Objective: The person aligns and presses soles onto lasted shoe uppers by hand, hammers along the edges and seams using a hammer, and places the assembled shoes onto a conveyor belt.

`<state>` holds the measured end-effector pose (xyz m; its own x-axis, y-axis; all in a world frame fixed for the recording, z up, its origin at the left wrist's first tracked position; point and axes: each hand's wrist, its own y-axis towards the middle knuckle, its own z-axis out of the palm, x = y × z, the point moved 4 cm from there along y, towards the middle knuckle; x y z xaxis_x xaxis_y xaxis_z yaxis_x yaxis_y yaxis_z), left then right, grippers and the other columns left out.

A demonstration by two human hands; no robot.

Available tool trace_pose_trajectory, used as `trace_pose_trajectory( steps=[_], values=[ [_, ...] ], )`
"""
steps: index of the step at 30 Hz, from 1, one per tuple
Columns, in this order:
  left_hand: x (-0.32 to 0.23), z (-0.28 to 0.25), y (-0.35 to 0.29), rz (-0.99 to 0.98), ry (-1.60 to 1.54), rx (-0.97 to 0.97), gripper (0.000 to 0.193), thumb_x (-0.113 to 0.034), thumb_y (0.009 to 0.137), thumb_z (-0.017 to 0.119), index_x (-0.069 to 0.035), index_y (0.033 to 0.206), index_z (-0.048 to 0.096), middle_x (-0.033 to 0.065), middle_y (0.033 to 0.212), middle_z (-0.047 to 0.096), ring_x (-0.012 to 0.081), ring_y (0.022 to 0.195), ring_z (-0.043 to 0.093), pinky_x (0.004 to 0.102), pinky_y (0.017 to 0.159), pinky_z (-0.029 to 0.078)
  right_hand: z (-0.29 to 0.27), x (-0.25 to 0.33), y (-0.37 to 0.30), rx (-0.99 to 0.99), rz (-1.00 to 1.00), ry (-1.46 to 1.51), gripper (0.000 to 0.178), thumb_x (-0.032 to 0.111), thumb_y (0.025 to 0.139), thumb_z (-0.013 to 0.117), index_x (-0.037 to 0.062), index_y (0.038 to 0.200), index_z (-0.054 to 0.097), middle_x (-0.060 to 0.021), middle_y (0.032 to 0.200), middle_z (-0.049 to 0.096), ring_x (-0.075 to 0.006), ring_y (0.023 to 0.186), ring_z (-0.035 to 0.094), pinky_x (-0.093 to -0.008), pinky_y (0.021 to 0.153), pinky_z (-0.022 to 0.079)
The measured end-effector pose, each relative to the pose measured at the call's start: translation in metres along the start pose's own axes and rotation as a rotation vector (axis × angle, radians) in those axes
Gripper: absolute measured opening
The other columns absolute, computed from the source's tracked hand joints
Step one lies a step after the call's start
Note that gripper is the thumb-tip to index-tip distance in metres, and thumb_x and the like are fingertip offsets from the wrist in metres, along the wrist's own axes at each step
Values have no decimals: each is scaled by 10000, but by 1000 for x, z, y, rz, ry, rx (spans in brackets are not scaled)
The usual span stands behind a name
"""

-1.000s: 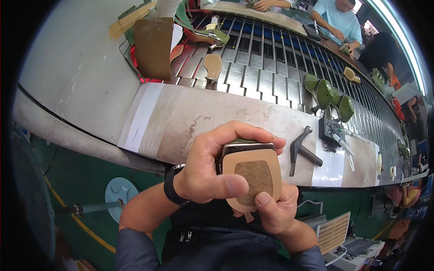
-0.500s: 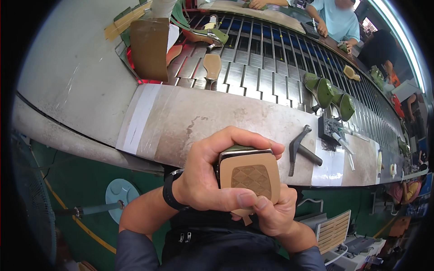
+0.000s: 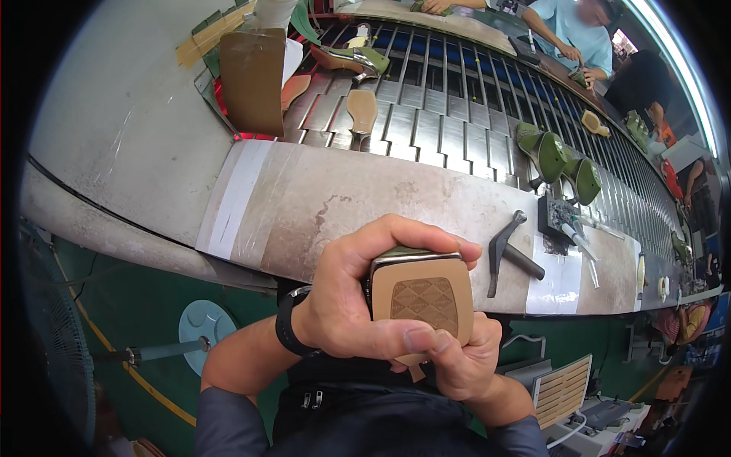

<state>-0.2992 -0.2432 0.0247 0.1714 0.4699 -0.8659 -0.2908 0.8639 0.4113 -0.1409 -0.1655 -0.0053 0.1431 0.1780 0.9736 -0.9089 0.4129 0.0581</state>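
Tan shoe sole (image 3: pixel 432 298), pressed against a green shoe (image 3: pixel 401 250), is held up at the tabletop's (image 3: pixel 343 194) near edge. Left hand's (image 3: pixel 344 308) grip is clamped around both; right hand (image 3: pixel 466 358) pinches the sole's lower end, the 2 thumbs meeting. Rightward lies a hammer (image 3: pixel 502 246), then a black block (image 3: pixel 552 216) by the far edge.

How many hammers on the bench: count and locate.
1: a dark, curved-headed hammer, on the pale bench, right of the patterned tan sole. The left hand could hide others.
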Motion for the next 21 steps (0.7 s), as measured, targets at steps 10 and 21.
trace_pose_trajectory(
  steps=[10,21],
  values=[
    [-4,5,-6,-60,-202,-79,712,-530,1011,634,86,1354,530,373,1393,600,413,1333,623,518,1118,520,4,1,-1,-13,3,-27,287,166,1043,655,-32,905,810,-87,749,789,-72,512,628,-238,454,475],
    [-41,2,-15,-225,120,-215,252,-169,1046,621,62,1132,673,310,1217,731,381,1203,713,490,1059,559,18,10,0,62,-11,-126,239,119,1020,695,-14,849,794,-84,735,780,-114,608,720,-254,554,555]
  ],
)
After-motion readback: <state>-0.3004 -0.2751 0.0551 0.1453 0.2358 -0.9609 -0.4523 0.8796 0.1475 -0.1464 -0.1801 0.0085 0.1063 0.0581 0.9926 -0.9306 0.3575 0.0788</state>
